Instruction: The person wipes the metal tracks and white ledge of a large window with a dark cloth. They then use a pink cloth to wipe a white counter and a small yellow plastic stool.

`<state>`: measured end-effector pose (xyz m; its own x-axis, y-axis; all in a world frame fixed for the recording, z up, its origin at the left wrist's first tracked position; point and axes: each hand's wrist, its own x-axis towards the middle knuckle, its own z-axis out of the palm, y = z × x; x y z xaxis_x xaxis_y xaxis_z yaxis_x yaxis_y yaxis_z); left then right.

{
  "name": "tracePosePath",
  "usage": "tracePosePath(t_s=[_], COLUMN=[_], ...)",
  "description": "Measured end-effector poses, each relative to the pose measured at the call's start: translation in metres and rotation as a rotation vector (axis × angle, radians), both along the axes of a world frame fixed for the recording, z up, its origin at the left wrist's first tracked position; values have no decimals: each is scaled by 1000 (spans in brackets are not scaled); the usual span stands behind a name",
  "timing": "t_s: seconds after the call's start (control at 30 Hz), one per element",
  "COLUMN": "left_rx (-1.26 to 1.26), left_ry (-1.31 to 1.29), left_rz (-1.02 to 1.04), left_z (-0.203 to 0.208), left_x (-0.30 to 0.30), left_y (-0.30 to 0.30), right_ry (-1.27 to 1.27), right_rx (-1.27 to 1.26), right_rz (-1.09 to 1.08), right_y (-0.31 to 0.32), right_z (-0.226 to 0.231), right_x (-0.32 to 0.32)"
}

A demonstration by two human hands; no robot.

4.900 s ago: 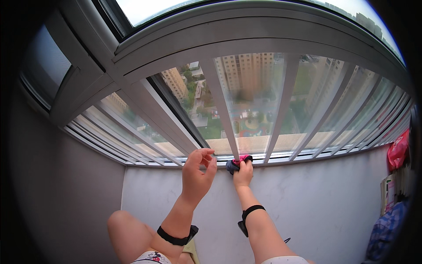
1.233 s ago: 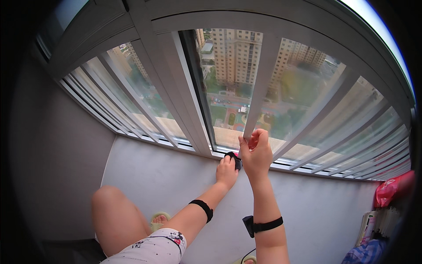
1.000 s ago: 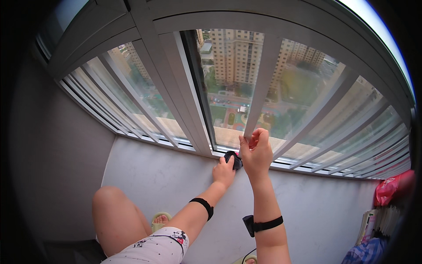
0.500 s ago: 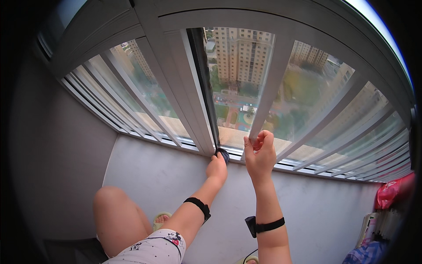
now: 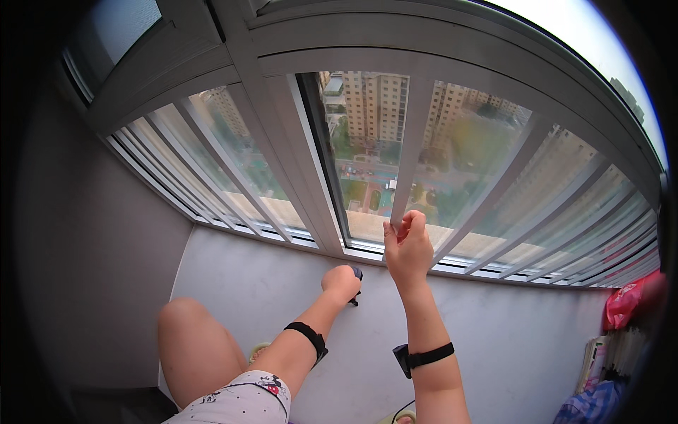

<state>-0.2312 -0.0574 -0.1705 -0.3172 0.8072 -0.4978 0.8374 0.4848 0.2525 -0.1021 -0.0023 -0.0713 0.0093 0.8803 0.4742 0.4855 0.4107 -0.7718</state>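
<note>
Clamped in the closed left hand [image 5: 342, 282], the dark, crumpled cloth [image 5: 358, 273] has moved off the pale grey metal window frame [image 5: 282, 141] to just below its lower edge. The right hand [image 5: 409, 247] pinches a flat, whitish bar [image 5: 409, 152] near its bottom.

Pale marbled floor [image 5: 367, 339] under 2 light-green slippers [image 5: 262, 345].
</note>
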Motion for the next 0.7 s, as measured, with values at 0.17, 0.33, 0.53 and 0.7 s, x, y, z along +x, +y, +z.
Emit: tracePosePath(t_s=[0.17, 0.33, 0.53, 0.7], left_rx=[272, 227, -15, 360], left_ry=[-6, 60, 7, -124], left_rz=[-53, 17, -56, -55], left_z=[5, -28, 6, 0], left_x=[7, -3, 22, 42], left_y=[-17, 4, 21, 13], right_ry=[-1, 26, -7, 3], right_rx=[6, -6, 6, 2], right_rz=[-19, -4, -27, -20], right_y=[-2, -6, -2, -3], right_z=[2, 3, 2, 0], right_x=[-1, -4, 0, 0])
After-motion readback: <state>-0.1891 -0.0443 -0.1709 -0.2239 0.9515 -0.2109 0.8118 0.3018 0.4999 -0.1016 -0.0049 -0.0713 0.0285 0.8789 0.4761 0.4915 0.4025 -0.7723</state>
